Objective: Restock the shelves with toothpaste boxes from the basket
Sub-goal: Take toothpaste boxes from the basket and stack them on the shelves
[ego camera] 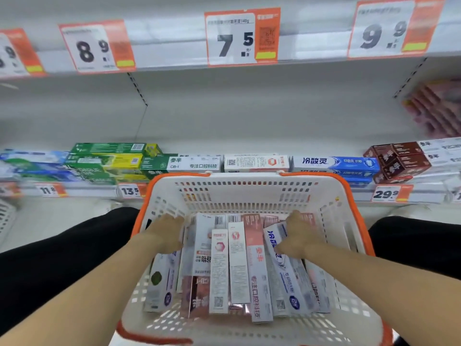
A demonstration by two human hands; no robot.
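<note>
A white basket with an orange rim (249,193) sits in front of me, holding several toothpaste boxes (237,265) laid lengthwise. My left hand (167,233) lies flat on the boxes at the basket's left side, fingers stretched toward their far ends. My right hand (299,236) is on the right-hand boxes. Its thumb lies across a white box with blue lettering (283,275) and its fingers curl over the far end. The shelf (249,121) directly behind the basket has a bare middle section.
Rows of toothpaste boxes line the shelf front: green and yellow ones (107,161) at left, blue ones (334,166) and brown ones (396,158) at right. Price tags (242,37) hang from the upper shelf edge. My dark-clad legs (50,258) flank the basket.
</note>
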